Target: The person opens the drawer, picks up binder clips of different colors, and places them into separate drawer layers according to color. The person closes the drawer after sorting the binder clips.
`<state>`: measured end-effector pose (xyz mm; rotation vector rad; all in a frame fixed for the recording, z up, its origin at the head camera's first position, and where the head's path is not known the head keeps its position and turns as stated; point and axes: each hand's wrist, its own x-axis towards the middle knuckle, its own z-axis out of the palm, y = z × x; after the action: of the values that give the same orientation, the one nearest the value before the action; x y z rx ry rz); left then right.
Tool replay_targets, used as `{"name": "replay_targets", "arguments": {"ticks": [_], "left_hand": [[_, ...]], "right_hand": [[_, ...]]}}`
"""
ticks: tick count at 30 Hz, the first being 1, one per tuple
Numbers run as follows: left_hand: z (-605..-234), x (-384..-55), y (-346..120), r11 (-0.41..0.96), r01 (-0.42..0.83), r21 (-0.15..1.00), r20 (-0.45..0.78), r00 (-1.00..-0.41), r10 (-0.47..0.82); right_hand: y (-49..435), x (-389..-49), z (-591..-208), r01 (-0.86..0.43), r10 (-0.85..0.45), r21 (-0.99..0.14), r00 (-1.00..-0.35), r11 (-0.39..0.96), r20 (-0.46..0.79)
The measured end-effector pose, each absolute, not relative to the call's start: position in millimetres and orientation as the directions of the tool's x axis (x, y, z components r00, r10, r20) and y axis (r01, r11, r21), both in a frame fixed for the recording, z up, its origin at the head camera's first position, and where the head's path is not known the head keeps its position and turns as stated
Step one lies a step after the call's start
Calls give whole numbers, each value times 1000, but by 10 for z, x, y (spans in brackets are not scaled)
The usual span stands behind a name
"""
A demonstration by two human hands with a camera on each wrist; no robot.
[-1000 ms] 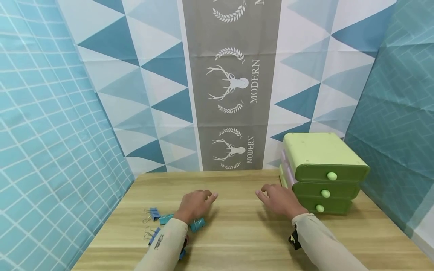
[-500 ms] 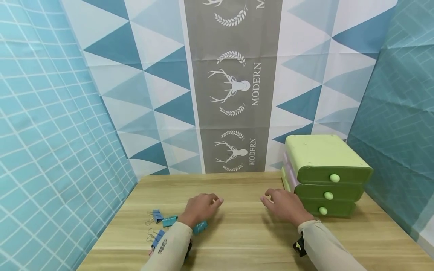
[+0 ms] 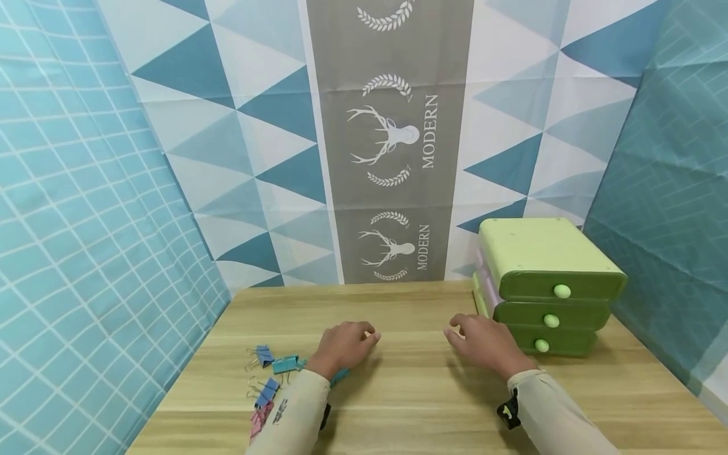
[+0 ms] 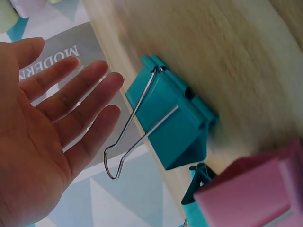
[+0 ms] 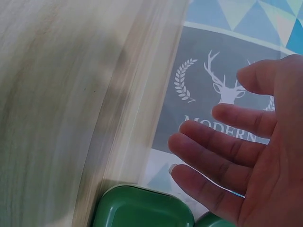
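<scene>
My left hand [image 3: 345, 345] hovers over the wooden table with relaxed, slightly bent fingers and holds nothing. Beneath and beside its wrist lie teal binder clips [image 3: 285, 364], partly hidden by the forearm; one teal clip [image 4: 170, 116] shows large in the left wrist view, its wire handle sticking out. Left of that forearm are blue binder clips [image 3: 267, 392] and pink binder clips [image 3: 260, 419]. My right hand [image 3: 483, 343], also holding nothing, hangs over the table with loosely bent fingers. It is nearest to a small drawer cabinet [image 3: 546, 246] with green fronts.
The cabinet stands at the table's right rear, its three drawers closed, each with a pale green knob [image 3: 562, 291]. Patterned cloth [image 3: 392, 158] hangs behind the wooden table [image 3: 409, 404]. Blue tiled cloth [image 3: 85, 189] lines the left, teal cloth [image 3: 671, 208] the right.
Both hands have shifted slightly to the right, still with nothing in them. The pink clips beside the left forearm have come into sight. The head view has tilted a little.
</scene>
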<state>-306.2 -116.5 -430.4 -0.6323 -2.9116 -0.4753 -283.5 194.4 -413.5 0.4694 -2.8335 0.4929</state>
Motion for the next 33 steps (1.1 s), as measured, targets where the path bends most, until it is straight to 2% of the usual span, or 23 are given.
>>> {"name": "replay_targets", "arguments": {"ticks": [33], "left_hand": [[-4375, -3074, -930, 829, 466, 309, 181, -885, 430]], "right_hand": [[2260, -2616, -4208, -234, -177, -357, -966, 904, 186]]}}
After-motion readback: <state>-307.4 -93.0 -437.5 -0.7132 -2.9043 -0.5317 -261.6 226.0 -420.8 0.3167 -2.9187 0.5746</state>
